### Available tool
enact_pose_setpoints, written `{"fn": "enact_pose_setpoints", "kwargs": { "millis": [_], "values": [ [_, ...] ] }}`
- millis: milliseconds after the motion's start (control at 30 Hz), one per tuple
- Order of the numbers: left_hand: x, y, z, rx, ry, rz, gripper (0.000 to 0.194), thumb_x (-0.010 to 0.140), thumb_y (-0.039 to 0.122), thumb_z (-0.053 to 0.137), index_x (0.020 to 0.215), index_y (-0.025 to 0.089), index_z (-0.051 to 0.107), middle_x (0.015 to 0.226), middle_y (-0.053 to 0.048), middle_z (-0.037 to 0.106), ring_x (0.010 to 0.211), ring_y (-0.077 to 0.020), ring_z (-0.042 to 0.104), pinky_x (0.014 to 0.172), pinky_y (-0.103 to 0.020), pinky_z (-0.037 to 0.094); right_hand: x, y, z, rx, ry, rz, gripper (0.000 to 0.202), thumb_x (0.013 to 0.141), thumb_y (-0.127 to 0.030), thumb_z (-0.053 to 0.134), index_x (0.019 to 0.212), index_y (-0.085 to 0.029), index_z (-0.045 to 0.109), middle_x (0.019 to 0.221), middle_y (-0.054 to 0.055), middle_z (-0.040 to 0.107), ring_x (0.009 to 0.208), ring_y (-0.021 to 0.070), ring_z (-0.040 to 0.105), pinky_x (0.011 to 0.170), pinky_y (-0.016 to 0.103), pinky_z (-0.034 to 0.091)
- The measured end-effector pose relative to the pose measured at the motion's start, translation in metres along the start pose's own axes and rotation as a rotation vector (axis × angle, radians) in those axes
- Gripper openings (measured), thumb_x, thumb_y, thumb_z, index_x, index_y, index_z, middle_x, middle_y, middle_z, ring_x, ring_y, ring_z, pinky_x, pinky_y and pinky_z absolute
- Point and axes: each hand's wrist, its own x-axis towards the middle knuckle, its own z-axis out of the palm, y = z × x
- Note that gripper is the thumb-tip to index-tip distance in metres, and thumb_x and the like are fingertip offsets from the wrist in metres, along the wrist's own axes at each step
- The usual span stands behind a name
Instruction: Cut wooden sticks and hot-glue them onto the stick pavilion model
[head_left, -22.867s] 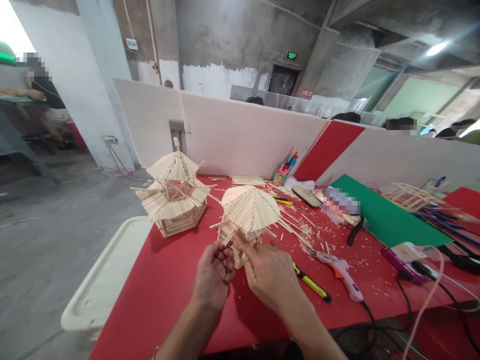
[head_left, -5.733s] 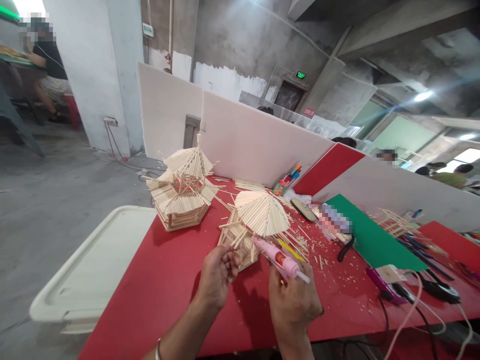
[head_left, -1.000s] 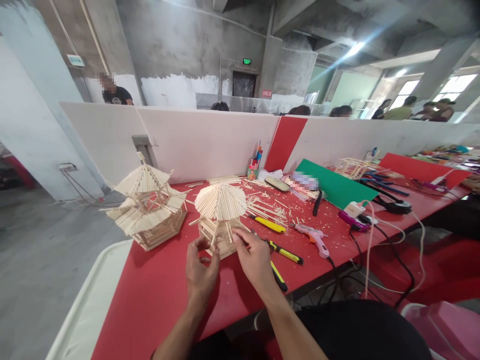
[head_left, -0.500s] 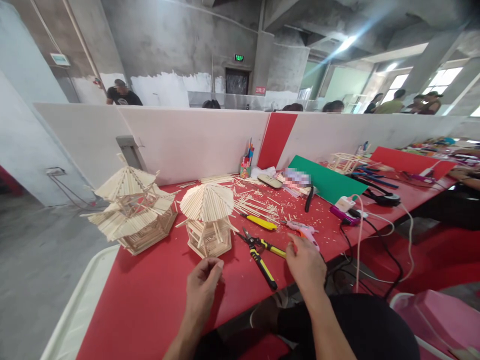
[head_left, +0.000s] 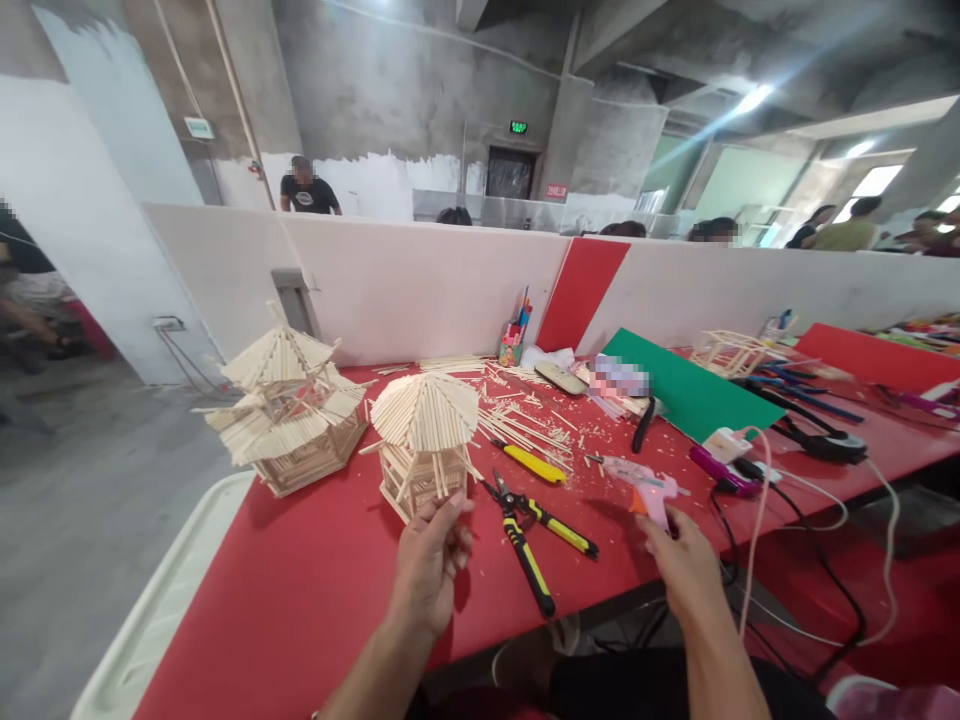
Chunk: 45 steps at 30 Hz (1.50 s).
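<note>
My right hand (head_left: 681, 555) has its fingers closed round the handle of a pink hot glue gun (head_left: 634, 476), whose nozzle points left over the table. My left hand (head_left: 433, 545) is closed in a pinch before the small wooden-stick pavilion (head_left: 424, 412); whether a thin stick is between the fingertips I cannot make out. That hand hides part of the pavilion's base. Between my hands lie yellow-and-black pliers (head_left: 525, 520) with handles spread. Behind them rests a yellow utility knife (head_left: 532, 462).
A larger stick pavilion (head_left: 289, 420) stands at the left. Loose sticks (head_left: 517, 425) and scraps litter the red table (head_left: 300, 590). A green board (head_left: 690, 390), a pen cup (head_left: 511, 345) and a purple power strip (head_left: 721, 470) with trailing cables are farther off. A white partition (head_left: 420, 290) runs behind.
My right hand has moved from above the table onto the glue gun's handle and closed on it. My left hand has risen closer to the small pavilion. The view has swung left.
</note>
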Motion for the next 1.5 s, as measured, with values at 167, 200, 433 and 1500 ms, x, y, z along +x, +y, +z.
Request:
{"fn": "enact_pose_setpoints", "kwargs": {
  "millis": [167, 200, 433, 1500],
  "values": [
    [0.005, 0.002, 0.004, -0.002, 0.069, 0.065, 0.031, 0.054, 0.034, 0.080, 0.062, 0.014, 0.059, 0.050, 0.004, 0.058, 0.036, -0.0035, 0.044, 0.032, -0.014, 0.030, -0.058, -0.045, 0.009, 0.371, -0.315, -0.079, 0.029, 0.072, -0.047, 0.058, 0.082, -0.019, 0.056, 0.069, 0.003, 0.067, 0.058, 0.0177, 0.063, 0.056, 0.028, 0.052],
    [0.006, 0.003, 0.005, -0.003, 0.076, 0.074, 0.032, 0.053, 0.035, 0.081, 0.062, 0.014, 0.058, 0.049, 0.004, 0.058, 0.035, -0.0034, 0.043, 0.032, -0.014, 0.029, -0.068, -0.056, 0.013, 0.383, -0.349, -0.125, 0.026, 0.073, -0.045, 0.059, 0.079, -0.019, 0.056, 0.063, 0.001, 0.064, 0.055, 0.0167, 0.062, 0.053, 0.026, 0.050],
    [0.010, 0.002, 0.007, -0.033, 0.119, 0.111, 0.036, 0.048, 0.035, 0.083, 0.062, 0.016, 0.056, 0.047, 0.006, 0.057, 0.035, -0.0037, 0.044, 0.031, -0.014, 0.028, -0.100, -0.106, 0.040, 0.105, -0.160, -0.549, 0.033, 0.084, -0.044, 0.049, 0.100, -0.017, 0.059, 0.083, 0.009, 0.069, 0.071, 0.0210, 0.065, 0.060, 0.029, 0.050],
    [0.015, -0.001, 0.005, -0.099, 0.061, 0.071, 0.037, 0.046, 0.031, 0.085, 0.063, 0.015, 0.057, 0.042, 0.007, 0.052, 0.035, -0.0033, 0.039, 0.035, -0.014, 0.027, -0.108, -0.119, 0.064, -0.137, 0.081, -0.946, 0.031, 0.092, -0.037, 0.044, 0.107, -0.013, 0.057, 0.079, 0.008, 0.064, 0.071, 0.0203, 0.059, 0.062, 0.030, 0.044]
  ]
}}
